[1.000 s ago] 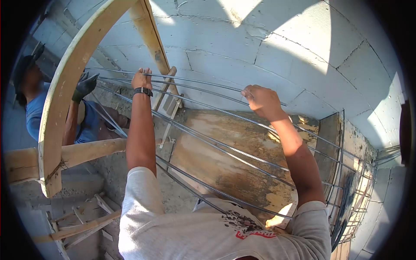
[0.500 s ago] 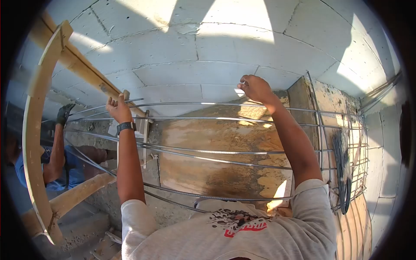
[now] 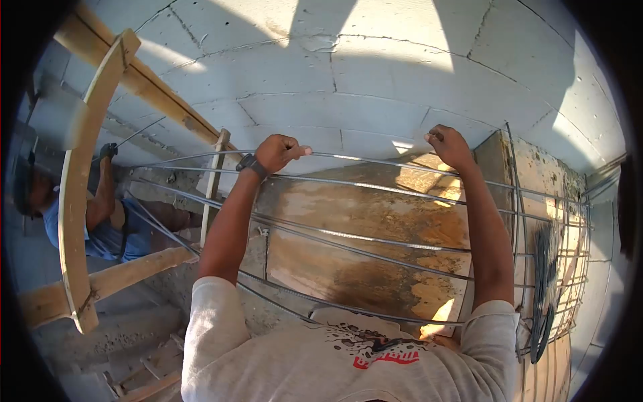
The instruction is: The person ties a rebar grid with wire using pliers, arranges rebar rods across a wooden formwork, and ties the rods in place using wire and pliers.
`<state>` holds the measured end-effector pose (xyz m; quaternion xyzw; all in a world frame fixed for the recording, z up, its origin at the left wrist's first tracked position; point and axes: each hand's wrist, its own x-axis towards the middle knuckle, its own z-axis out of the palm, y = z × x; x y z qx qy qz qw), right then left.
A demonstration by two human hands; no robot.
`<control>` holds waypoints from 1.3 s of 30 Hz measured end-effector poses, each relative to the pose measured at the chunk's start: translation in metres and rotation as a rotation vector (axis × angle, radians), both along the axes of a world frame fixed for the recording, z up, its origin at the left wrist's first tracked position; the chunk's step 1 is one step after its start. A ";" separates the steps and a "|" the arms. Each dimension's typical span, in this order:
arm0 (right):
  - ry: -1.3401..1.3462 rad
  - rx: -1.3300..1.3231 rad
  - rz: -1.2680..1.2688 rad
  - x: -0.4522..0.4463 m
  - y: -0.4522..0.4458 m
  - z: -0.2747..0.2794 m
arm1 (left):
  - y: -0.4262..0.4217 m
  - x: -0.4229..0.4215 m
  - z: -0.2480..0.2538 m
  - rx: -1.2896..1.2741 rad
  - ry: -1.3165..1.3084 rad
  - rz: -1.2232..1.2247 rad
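Several long steel bars point(image 3: 375, 238) run across the view above a stained board point(image 3: 321, 261). My left hand point(image 3: 278, 154), with a dark watch on its wrist, is closed around the uppermost bar point(image 3: 362, 159). Off to the right, my right hand point(image 3: 450, 144) is raised just above that same bar, not visibly touching it. Its fingers are curled together, and what they may hold is too small to make out.
A co-worker's gloved hand point(image 3: 107, 151) holds a thin bar at the left. Around it are a curved wooden piece point(image 3: 79, 201) and poles point(image 3: 134, 268). Dark wire point(image 3: 544, 288) hangs on the steel grid at right. Behind stands a block wall point(image 3: 375, 80).
The view has shifted. My left hand has moved right along the bars and closed on the uppermost one. My right hand has come off the bars and stays raised. The co-worker now holds a thin bar.
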<state>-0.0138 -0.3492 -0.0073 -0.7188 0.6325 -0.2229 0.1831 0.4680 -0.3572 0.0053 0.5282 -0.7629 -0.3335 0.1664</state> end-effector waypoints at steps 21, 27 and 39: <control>0.362 0.152 0.096 0.054 0.058 0.034 | -0.037 -0.013 -0.055 -0.618 -0.092 0.223; 0.351 0.122 0.077 0.054 0.055 0.034 | -0.043 -0.013 -0.058 -0.692 -0.052 0.241; 0.303 0.091 0.039 0.053 0.054 0.024 | -0.053 -0.007 -0.056 -0.520 -0.107 0.148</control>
